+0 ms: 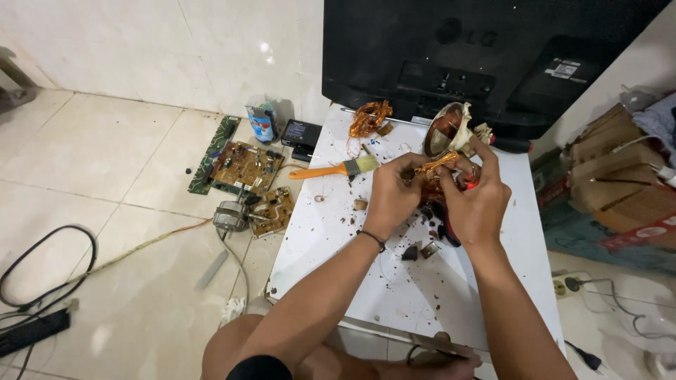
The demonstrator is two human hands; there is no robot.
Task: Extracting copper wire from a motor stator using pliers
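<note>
Over a low white table (394, 288), my left hand (389, 193) pinches a tangle of copper wire (431, 172). My right hand (479, 197) grips a red-handled tool (451, 229) and also touches the wire, which belongs to a funnel-shaped coil yoke (447, 130). Small dark fragments lie scattered on the table below both hands. A black band circles my left wrist.
An orange-handled paintbrush (334, 169) and a loose copper wire clump (370, 116) lie on the table's far side. A black monitor back (479, 49) stands behind. Circuit boards (243, 165), a small motor (230, 216) and cables (42, 274) lie on the tiled floor, left. Cardboard (605, 176) sits at the right.
</note>
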